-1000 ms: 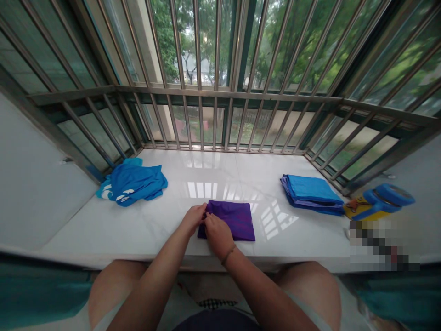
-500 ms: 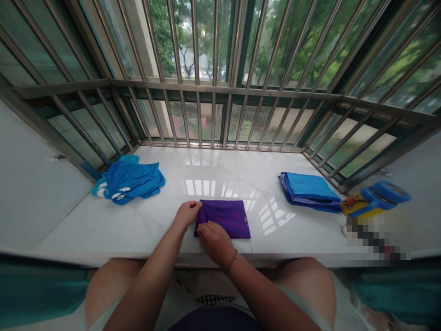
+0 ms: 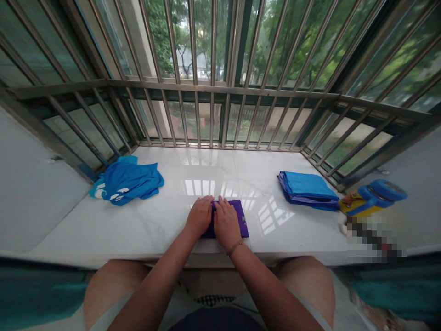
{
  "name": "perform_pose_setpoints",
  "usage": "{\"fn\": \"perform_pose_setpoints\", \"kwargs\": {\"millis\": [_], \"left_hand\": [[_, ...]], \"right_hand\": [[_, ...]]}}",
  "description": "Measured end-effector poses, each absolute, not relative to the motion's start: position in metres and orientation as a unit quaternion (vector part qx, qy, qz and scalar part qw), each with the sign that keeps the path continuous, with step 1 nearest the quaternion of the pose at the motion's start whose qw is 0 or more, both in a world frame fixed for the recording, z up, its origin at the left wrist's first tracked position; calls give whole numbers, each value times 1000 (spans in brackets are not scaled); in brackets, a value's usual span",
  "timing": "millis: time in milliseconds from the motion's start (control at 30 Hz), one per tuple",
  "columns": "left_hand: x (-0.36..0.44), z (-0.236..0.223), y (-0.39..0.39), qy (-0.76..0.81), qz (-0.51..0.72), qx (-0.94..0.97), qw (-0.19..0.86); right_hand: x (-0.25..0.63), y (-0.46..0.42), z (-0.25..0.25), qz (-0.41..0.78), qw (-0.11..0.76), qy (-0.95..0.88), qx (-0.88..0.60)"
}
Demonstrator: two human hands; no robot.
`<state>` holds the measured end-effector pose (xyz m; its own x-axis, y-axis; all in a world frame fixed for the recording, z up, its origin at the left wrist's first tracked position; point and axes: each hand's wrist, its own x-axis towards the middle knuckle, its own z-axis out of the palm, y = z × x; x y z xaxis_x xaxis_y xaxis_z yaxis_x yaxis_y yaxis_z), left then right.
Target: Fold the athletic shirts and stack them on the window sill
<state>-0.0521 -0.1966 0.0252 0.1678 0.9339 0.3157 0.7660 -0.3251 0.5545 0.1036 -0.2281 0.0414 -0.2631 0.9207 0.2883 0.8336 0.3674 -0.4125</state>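
A folded purple cloth (image 3: 242, 220) lies flat on the white sill in front of me, mostly covered by my hands. My left hand (image 3: 200, 215) rests on its left part with the fingers stretched forward. Beside it, my right hand (image 3: 226, 220) lies flat over the middle of the cloth, fingers extended and slightly spread. The two hands nearly touch. Only the cloth's right end and a strip by the left wrist show; a small pale print marks the right edge.
A crumpled blue garment (image 3: 132, 181) lies at the left. On the right sits a stack of folded blue and purple cloths (image 3: 308, 191), next to a blue and yellow bottle (image 3: 374, 197). A blurred-out item (image 3: 374, 239) is near it. Metal window bars (image 3: 220, 92) enclose the sill (image 3: 155, 230).
My left hand has gone from holding the cloth's left edge to lying on top of it. My right hand has moved right and forward and flattened out on the cloth.
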Motion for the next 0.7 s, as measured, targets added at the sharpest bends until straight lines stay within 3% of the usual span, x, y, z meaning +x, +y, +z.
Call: {"fn": "perform_pose_setpoints", "kwargs": {"millis": [133, 333, 467, 700], "left_hand": [[-37, 3, -204, 603, 239, 751, 123], [-43, -12, -215, 678, 209, 699, 88], [-44, -15, -223, 699, 167, 695, 37], [-54, -30, -249, 670, 174, 721, 8]], "right_hand": [[124, -206, 22, 107, 161, -755, -626], [155, -213, 3, 81, 165, -684, -706], [160, -224, 4, 70, 121, -668, -731], [154, -271, -3, 39, 123, -836, -533]]}}
